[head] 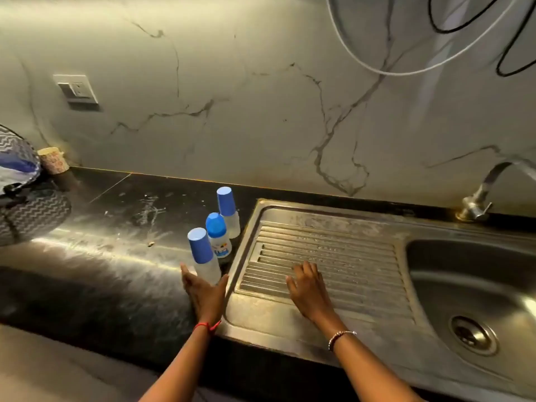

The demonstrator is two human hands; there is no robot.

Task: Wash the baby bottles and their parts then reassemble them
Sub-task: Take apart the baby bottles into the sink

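Observation:
Three baby bottles with blue caps stand upright in a row on the dark counter, just left of the steel sink's drainboard point(327, 248). My left hand point(203, 294) holds the base of the nearest bottle point(203, 256) between thumb and fingers. Behind it stands a shorter bottle with a printed label point(219, 236), and a taller third bottle point(228, 213) is farthest back. On the ribbed drainboard, my right hand point(307, 288) rests flat with relaxed fingers and holds nothing.
The sink basin point(464, 285) with its drain lies at the right, with a tap point(481, 195) on the wall above it. A patterned bag point(20, 192) and a small cup point(53, 159) sit at the counter's far left. Cables hang at the top right.

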